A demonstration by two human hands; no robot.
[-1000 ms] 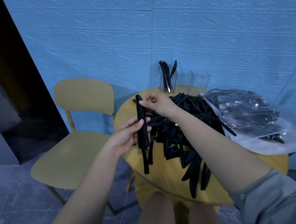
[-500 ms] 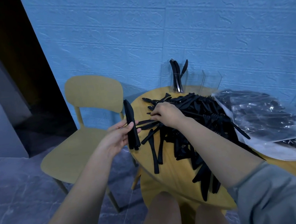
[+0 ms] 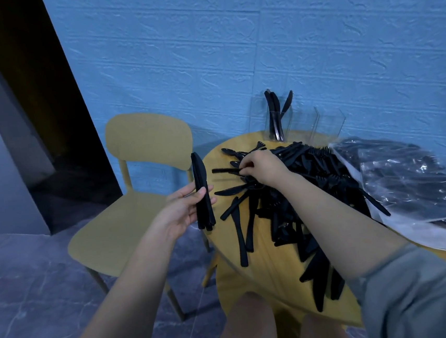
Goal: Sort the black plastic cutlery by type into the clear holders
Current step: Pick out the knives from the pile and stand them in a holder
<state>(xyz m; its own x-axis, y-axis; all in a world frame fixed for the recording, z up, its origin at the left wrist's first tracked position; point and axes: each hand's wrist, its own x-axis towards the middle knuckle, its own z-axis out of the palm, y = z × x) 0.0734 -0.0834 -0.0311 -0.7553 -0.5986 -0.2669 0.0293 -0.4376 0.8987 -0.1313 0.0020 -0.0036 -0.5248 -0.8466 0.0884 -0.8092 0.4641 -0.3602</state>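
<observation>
Bottom of frame: bare knees (image 3: 248, 327) at bottom center, grey sleeve (image 3: 419, 294) at lower right on the right arm.

Left hand (image 3: 183, 209), center-left of frame, just off the left edge of the round yellow desk (image 3: 264, 268): fingers and thumb wrapped around a bundle of black knives (image 3: 202, 192), held roughly upright, blade tips up, handle ends sticking out below the palm.

Right hand (image 3: 261, 166), center of frame, reaching over the desk: fingertips curled and pinching a single black piece (image 3: 224, 170) that lies about level and points left. Can't tell its type, the end is hidden in the hand.

Cutlery pile (image 3: 296, 205): loose black knives, forks and spoons spread from the middle of the desk down to its near edge, partly under the right forearm.

Right of the pile: clear plastic bag (image 3: 408, 186), crumpled, with more black cutlery inside, overhanging the right side of the desk.

Far edge of the desk, against the blue wall (image 3: 285, 40): clear holders (image 3: 304, 121) in a row. The leftmost has a few black knives standing in it (image 3: 275, 114); contents of the others are not discernible.

Left of the desk: yellow chair (image 3: 127, 205) on the grey marbled floor (image 3: 36, 282).
</observation>
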